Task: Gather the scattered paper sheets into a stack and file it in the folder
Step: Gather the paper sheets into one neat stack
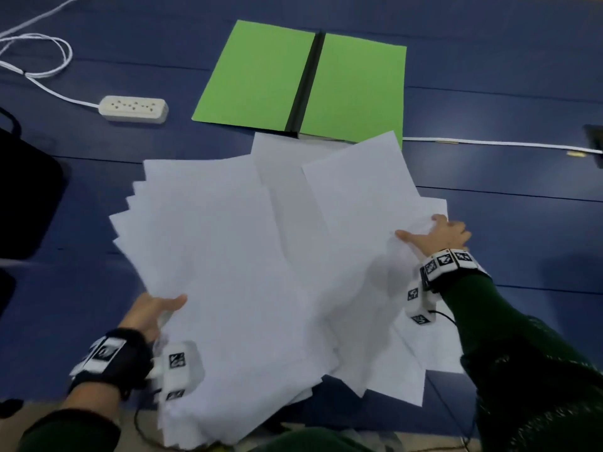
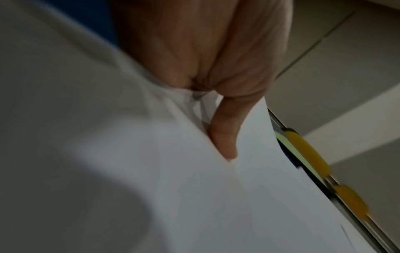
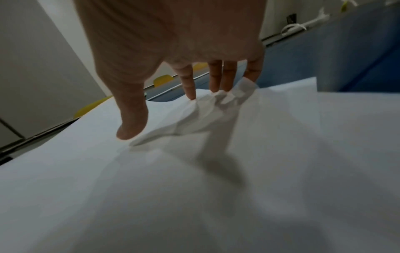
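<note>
Paper sheets (image 1: 228,256), white and fanned out in a loose overlapping spread, cover the blue floor (image 1: 509,102) directly in front of me. My left hand (image 1: 153,309) grips the near-left edge of the biggest bundle, thumb on top and fingers hidden underneath; the left wrist view shows a finger (image 2: 225,137) tucked between sheets, so the hold is closed on paper. My right hand (image 1: 447,231) sits at the far-right edge of the spread, thumb and fingers pulled together on a top sheet; in the right wrist view the paper (image 3: 207,109) is visibly crumpled under the fingertips (image 3: 191,92), a pinch more than a flat press.

Beyond the sheets lies the green folder (image 1: 261,76), open flat with its dark spine (image 1: 305,83) running away from me. Its near edge is just overlapped by the farthest sheets. The folder is straight ahead of the spread, slightly nearer my right hand than my left.

I judge the gathering is only partly done: corners point many ways, so the sheets need squaring before sliding forward onto the folder's right half. A white power strip (image 1: 133,108) rests left of the folder.
</note>
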{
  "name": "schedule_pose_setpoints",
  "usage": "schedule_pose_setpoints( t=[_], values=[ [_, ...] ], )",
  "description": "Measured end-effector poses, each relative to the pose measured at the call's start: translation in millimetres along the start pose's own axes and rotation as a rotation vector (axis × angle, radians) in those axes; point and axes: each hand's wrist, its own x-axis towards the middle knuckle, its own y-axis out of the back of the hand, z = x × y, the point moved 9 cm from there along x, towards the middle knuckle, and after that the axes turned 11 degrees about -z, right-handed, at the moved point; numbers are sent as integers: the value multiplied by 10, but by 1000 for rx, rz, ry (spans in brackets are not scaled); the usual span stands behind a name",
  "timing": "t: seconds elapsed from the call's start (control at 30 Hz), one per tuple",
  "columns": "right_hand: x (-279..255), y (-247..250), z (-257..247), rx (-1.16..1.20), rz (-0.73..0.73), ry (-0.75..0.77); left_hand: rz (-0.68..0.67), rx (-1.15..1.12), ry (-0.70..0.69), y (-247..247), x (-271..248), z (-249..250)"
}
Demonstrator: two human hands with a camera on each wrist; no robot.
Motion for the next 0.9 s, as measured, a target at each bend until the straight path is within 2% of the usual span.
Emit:
schedule_pose_setpoints(
  t=[0.1, 0.17, 0.23, 0.3, 0.4, 0.53, 0.63, 0.73, 0.9],
  values=[
    [-137, -109, -100, -34, 0, 41, -90, 2, -53, -551, 204, 250],
    [-193, -167, -143, -134, -55, 81, -141, -1, -84, -873, 291, 406],
    [-210, -177, -123, -234, -125, 106, -166, -13, -103, -990, 295, 493],
    [-195, -171, -71, -252, -188, 138, -153, -21, -142, -885, 201, 538],
    [-228, -226, -17, -175, -273, 162, -72, -10, -217, -466, -25, 556],
    [-340, -329, -21, -152, -288, 159, 30, 20, -171, -93, -159, 425],
    [-410, -490, -60, -237, -316, 191, 53, 7, -148, -201, -68, 379],
    [-456, -531, -125, -371, -266, 237, 1, -6, -133, -507, 68, 424],
    [-350, -394, -3, -130, -289, 202, -86, 11, -226, -630, 149, 636]
  ],
)
